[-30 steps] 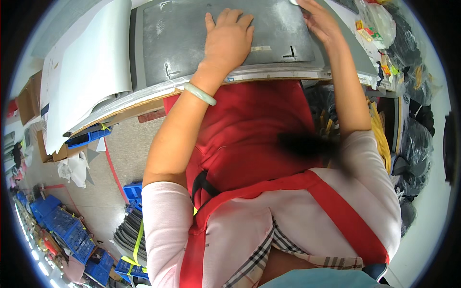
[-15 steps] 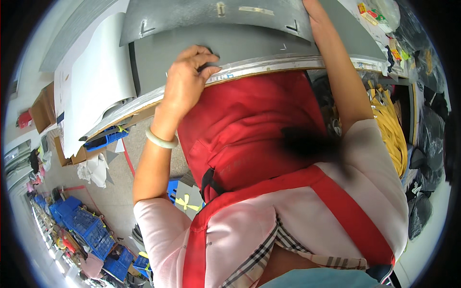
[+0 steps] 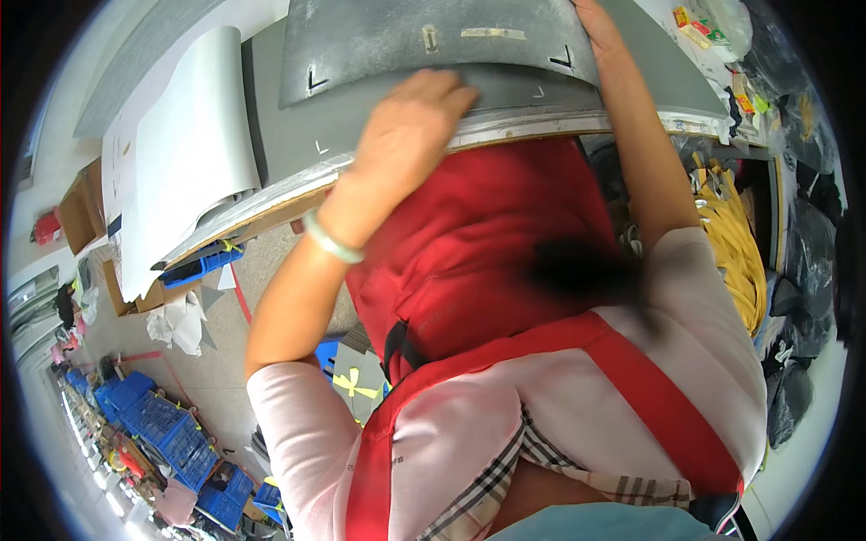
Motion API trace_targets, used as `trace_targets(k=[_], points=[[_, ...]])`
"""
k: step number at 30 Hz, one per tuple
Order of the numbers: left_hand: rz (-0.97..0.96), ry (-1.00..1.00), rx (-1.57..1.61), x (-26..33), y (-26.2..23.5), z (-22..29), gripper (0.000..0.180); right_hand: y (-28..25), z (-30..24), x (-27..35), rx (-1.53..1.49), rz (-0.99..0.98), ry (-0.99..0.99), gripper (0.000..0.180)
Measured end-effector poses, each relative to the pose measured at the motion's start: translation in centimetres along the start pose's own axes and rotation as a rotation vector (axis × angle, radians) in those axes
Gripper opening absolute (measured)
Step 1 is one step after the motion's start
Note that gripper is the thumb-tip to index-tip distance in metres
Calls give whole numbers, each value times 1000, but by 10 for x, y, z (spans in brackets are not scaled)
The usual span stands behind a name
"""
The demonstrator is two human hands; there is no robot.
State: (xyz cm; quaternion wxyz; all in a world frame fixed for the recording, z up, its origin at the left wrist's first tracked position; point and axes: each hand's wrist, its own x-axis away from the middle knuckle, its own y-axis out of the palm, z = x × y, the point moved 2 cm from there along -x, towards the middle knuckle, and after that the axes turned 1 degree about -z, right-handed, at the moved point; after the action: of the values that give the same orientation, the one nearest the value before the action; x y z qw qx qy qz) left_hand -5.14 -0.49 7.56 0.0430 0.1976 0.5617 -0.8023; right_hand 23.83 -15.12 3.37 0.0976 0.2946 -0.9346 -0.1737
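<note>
A grey, chalky template sheet (image 3: 379, 41) with L-shaped slots near its front corners lies over a darker grey sheet (image 3: 280, 135) on the table. At the template's right edge is my right hand (image 3: 595, 27), closed on that edge, its fingers partly cut off by the top of the picture. My left hand (image 3: 410, 131), blurred by motion, is over the template's front edge, close to the table's front. Its fingers are curled together, and what they hold is hidden. A white L-shaped mark (image 3: 322, 147) shows on the darker sheet, with another mark (image 3: 539, 92) further right.
A curled white sheet (image 3: 185, 117) hangs over the table's left front. Below stand cardboard boxes (image 3: 81, 207) and blue crates (image 3: 167, 424). Yellow strips (image 3: 726, 234) hang at the right, beside black plastic bags (image 3: 803, 298). Small packets (image 3: 695, 27) lie at the back right.
The template has shifted right and nearer the table's front. My left hand, which pinched a small dark thing, has moved right, uncovering the left white mark. My right hand stays at the template's edge.
</note>
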Motion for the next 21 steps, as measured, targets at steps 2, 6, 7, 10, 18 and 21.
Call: trace_targets(k=[2, 6, 7, 10, 18, 21], points=[[80, 133, 46, -41, 31, 17, 39, -38, -9, -20, 43, -52, -67, 47], [44, 160, 20, -116, 90, 53, 19, -31, -34, -16, -420, -212, -36, 52], [-10, 135, -4, -132, 100, 61, 15, -23, -49, -3, -193, 36, -103, 55], [-106, 28, -6, -172, 122, 71, 17, -22, -88, 25, -180, 118, -219, 58], [565, -327, 314, -167, 109, -69, 23, -35, -106, 45, -98, 228, -335, 54], [769, -83, 406, -124, 75, -141, 37, -72, -120, 48, -168, -125, -303, 57]])
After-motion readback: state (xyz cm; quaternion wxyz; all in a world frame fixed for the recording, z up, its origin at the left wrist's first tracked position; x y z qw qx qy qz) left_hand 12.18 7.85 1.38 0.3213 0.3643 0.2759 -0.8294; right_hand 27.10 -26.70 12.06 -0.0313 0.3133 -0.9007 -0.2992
